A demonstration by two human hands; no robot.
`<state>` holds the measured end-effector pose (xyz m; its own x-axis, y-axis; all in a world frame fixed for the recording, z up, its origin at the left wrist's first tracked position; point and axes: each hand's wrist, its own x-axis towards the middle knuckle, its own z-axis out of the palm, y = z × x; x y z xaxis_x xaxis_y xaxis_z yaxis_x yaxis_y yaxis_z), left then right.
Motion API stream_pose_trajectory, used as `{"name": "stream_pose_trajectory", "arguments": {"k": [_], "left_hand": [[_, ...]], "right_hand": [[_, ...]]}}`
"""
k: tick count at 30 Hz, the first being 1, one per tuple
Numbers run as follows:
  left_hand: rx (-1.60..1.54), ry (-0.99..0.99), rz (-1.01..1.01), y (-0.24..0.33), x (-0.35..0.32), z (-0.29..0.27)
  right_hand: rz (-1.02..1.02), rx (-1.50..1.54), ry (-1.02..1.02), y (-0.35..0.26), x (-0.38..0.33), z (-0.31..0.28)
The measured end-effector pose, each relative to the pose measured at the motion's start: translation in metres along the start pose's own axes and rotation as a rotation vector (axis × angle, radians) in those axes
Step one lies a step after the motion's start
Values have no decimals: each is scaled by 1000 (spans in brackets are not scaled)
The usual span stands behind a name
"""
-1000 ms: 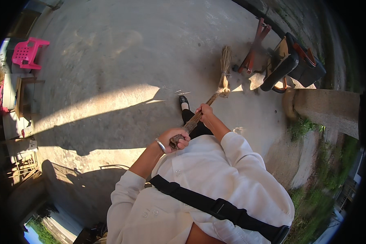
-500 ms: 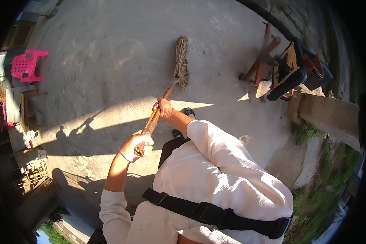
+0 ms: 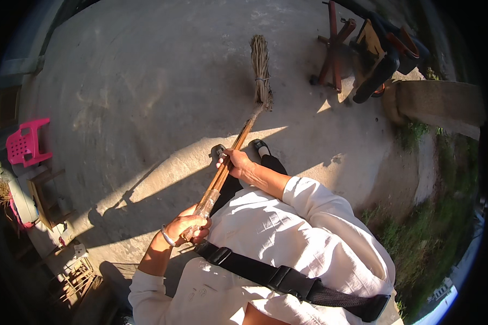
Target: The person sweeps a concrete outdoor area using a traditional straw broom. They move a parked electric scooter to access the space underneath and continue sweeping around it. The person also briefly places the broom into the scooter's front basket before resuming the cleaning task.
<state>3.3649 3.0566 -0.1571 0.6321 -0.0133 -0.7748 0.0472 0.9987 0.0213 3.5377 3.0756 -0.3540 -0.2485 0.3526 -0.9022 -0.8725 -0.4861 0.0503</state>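
A straw broom [image 3: 261,67] with a long handle of bundled sticks slants across the middle of the view. Its bound bristle head lies against the grey concrete floor [image 3: 162,70], away from me. My left hand [image 3: 188,225], with a bracelet at the wrist, is closed round the wrapped butt of the handle. Farther up the sticks, my right hand [image 3: 236,162] is wrapped round the handle's middle. Both my feet in dark shoes stand just beyond that hand, one on either side of the handle.
At the left stands a pink plastic chair [image 3: 29,143], with a wooden frame [image 3: 40,197] nearer me. A toppled black office chair [image 3: 382,59] with a reddish star base lies at the upper right. Beside it is a low concrete wall [image 3: 439,103], with grass [image 3: 417,249] along the right.
The broom head has shifted right and slightly farther away. Both hands have moved right and nearer my body, still gripping the handle. My view has turned, and both feet show more.
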Motion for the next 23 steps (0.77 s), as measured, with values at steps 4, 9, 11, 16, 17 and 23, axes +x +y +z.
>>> {"name": "stream_pose_trajectory", "arguments": {"k": [4, 9, 11, 16, 17, 23], "left_hand": [[103, -79, -191, 28, 23, -40], [-66, -220, -374, 51, 106, -79], [-167, -206, -484, 60, 113, -85], [-129, -112, -346, 95, 35, -122], [-108, -68, -286, 103, 10, -132], [127, 185, -40, 135, -79, -114]], "right_hand": [[-115, 23, 243, 15, 14, -54], [-214, 159, 495, 21, 101, -143], [-162, 166, 484, 35, 121, -138], [-24, 182, 430, 87, 177, -81], [-26, 120, 423, 88, 130, 2], [-4, 186, 88, 109, 158, 141]]}}
